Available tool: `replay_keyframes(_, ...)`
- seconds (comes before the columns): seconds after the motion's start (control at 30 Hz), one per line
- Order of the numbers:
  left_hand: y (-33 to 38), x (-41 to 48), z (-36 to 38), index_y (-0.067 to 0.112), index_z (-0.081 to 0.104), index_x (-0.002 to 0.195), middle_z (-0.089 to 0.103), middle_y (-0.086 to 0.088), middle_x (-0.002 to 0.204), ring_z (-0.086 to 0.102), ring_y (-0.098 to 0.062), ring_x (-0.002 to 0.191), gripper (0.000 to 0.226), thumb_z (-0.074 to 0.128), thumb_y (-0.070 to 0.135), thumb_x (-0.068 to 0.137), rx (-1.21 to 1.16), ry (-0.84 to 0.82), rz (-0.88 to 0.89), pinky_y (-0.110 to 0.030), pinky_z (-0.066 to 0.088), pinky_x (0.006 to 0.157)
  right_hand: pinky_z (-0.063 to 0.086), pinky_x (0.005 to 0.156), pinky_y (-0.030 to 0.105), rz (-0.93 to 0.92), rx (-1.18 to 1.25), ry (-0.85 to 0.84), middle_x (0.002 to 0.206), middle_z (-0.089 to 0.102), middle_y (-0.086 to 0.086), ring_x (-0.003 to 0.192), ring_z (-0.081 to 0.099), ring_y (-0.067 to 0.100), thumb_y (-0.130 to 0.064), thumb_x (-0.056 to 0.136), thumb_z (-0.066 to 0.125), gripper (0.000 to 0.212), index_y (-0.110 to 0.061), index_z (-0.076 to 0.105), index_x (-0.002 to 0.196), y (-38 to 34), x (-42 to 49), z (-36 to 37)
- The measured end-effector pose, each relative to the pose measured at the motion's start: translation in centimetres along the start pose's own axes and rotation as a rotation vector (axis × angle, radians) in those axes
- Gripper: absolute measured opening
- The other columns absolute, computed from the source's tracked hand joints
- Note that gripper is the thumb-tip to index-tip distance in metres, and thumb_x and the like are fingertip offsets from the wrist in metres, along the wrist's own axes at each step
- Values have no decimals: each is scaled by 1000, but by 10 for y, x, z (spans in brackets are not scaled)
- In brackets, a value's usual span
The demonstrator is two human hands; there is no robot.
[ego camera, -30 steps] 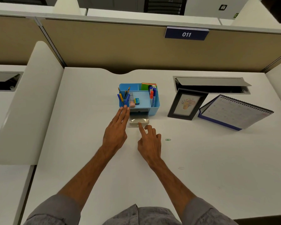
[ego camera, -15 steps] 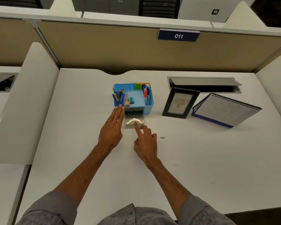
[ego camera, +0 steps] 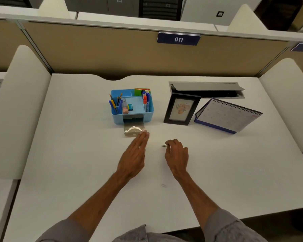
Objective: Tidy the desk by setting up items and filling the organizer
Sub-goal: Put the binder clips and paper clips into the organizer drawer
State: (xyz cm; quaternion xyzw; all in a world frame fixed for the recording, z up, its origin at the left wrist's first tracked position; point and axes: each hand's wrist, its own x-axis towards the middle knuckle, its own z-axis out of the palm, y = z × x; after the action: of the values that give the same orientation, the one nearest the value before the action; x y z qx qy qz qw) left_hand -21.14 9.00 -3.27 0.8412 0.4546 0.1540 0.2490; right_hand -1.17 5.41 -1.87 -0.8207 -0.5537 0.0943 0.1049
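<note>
While the drawer stood pulled out, head view: the blue organizer (ego camera: 149,116) sat towards the back middle of the desk (ego camera: 73,154). Its clear drawer (ego camera: 134,131) was drawn out at the front towards the person, likely so that small bits could be dropped in.
Organizer contents: pencils (ego camera: 118,101) stood in the left cell and markers (ego camera: 146,102) upright in the right cell. An eraser (ego camera: 130,106) lay in the shallow middle tray, with sticky notes (ego camera: 142,90) at the back, so each sort had its own compartment.
Left hand (ego camera: 133,158): fingers were straight, together and released, holding nothing. The tips were at the drawer's front right corner, too blurred to tell contact. It probably steadied the drawer or waited to push it in.
Right hand (ego camera: 177,155): fingers were curled, thumb and forefinger pinching a paper clip (ego camera: 164,145) low over the desk.
Paper clip: it was at the right fingertips, near the drawer but apart from it, not yet inside.
Second clip (ego camera: 163,185): a faint blurred mark nearer the desk's front edge was probably another one to gather.
Picture frame (ego camera: 182,109) and calendar (ego camera: 229,116): both were propped up towards the back right of the desk, frame left of calendar, facing the person. By the look of it, they were already set up.
Next move, as a judgement: the clip needed carrying over the drawer's open top and letting go.
</note>
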Motion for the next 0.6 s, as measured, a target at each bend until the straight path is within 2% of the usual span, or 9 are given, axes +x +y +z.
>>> replay_keyframes(0.1, 27, 0, 29, 19, 2, 167, -1, 1, 175, -2, -11, 162, 66, 37, 14, 111, 28, -100, 1, -29, 3, 132, 43, 100, 32, -45, -52, -84, 130, 64, -2, 116, 59, 15, -24, 107, 51, 25, -23, 63, 129, 9, 15, -5)
replay_keyframes(0.17, 39, 2, 44, 20, 6, 167, 4, 2, 175, 3, -12, 162, 62, 35, 22, 113, 44, -165, -46, -22, -3, 125, 42, 105, 32, -81, -87, -160, 137, 60, -3, 121, 58, 15, -27, 108, 50, 28, -24, 60, 134, 12, 22, -5)
replay_keyframes(0.27, 53, 7, 56, 22, 10, 167, 10, 2, 175, 12, -14, 161, 59, 34, 31, 114, 4, -212, -186, -26, 8, 128, 37, 114, 35, -144, -100, -240, 144, 56, -2, 128, 55, 17, -31, 108, 50, 33, -25, 57, 140, 16, 27, -2)
replay_keyframes(0.37, 60, 15, 60, 22, 18, 166, 21, 0, 173, 26, -19, 158, 59, 39, 35, 112, -106, -234, -326, -31, 21, 127, 38, 112, 35, -200, -114, -255, 138, 58, -1, 123, 56, 17, -30, 106, 53, 29, -24, 59, 135, 20, 30, 2)
replay_keyframes(0.6, 67, 35, 60, 18, 41, 157, 44, -3, 161, 44, -21, 145, 46, 44, 23, 111, -18, -118, -343, -32, 39, 117, 46, 102, 37, -195, -67, -345, 124, 62, 3, 109, 62, 22, -27, 103, 56, 22, -17, 60, 122, 28, 42, 1)
